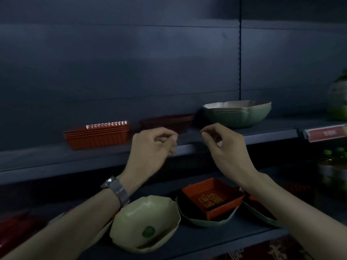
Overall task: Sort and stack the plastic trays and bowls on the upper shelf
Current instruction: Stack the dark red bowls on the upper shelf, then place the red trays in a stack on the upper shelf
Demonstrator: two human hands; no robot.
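Observation:
On the upper shelf [262,133] stand a stack of red ribbed trays [97,136] at left, a darker red tray stack [167,121] in the middle, and stacked green and pale ribbed bowls [237,113] at right. My left hand [153,145] and my right hand [221,145] hover just in front of the dark stack, fingers loosely curled and apart, holding nothing. On the lower shelf lie a pale green bowl [144,223] and a red tray with gold characters [213,196] sitting inside a green bowl [189,218].
Another green bowl [261,214] with something red in it lies partly behind my right forearm. Red items [16,231] sit at the lower left. A red price label [326,133] hangs on the shelf edge; green bottles [338,98] stand at far right.

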